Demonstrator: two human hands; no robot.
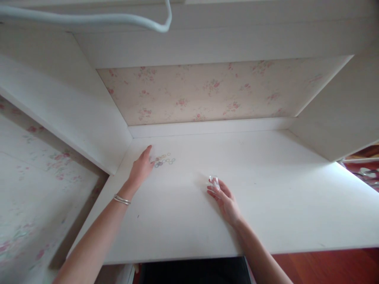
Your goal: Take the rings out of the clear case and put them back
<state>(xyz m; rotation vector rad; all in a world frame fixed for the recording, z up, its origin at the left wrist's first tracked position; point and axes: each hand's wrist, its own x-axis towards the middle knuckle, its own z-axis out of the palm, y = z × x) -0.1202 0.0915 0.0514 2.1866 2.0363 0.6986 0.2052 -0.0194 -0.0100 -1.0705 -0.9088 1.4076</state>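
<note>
Many rings (160, 163) left loose on surface (186, 228). One clear thing (215, 182) picked up, gripped in right hand (224, 198). With left hand (142, 167) beside rings, cannot tell if holding anything.

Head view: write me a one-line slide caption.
Left hand beside a scatter of small rings on a white tabletop; right hand holding a small clear object.
</note>
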